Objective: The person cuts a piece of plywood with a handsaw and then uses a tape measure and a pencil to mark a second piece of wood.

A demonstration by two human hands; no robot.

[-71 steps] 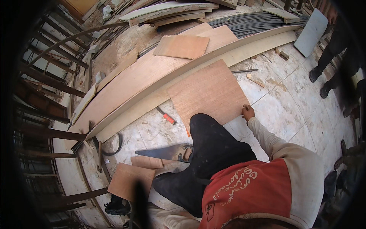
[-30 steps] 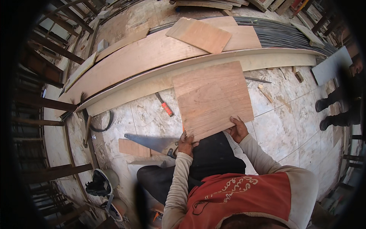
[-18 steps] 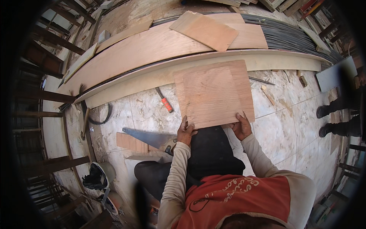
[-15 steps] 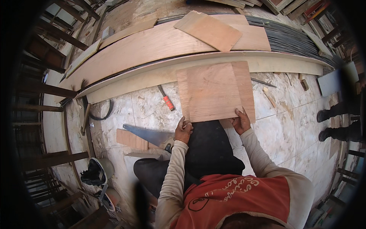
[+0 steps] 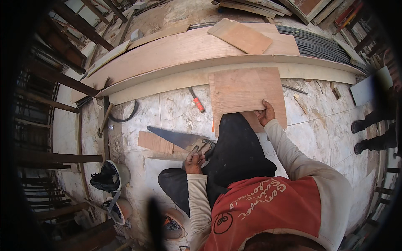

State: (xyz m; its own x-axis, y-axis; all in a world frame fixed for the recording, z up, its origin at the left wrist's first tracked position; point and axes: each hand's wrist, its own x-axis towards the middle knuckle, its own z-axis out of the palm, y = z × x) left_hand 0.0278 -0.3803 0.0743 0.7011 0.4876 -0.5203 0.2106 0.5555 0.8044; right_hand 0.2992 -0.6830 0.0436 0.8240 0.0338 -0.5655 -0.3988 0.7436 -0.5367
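Note:
My right hand (image 5: 265, 113) grips the near right edge of a square piece of plywood (image 5: 245, 88). Another piece of plywood shows beneath it, partly covered by my dark-trousered knee. At the handle of a handsaw (image 5: 171, 137) is my left hand (image 5: 195, 162), its fingers curled against the handle's near side. The saw lies flat, its blade pointing left across a small wood offcut (image 5: 151, 142). Just left of the plywood, a thin orange object (image 5: 213, 125) sticks out; its kind is hidden.
A red-handled tool (image 5: 198, 104) lies on the tiled floor. Beyond it stretch a long board (image 5: 167, 79), plywood sheets and dark rods (image 5: 316, 42). A bucket (image 5: 173, 230) of small metal pieces sits near my left arm. Another person's legs (image 5: 374, 123) stand at right.
My left hand has left the plywood and come back to the saw handle. The plywood has turned slightly and slid nearer my knee, still in my right hand. The view has shifted a little.

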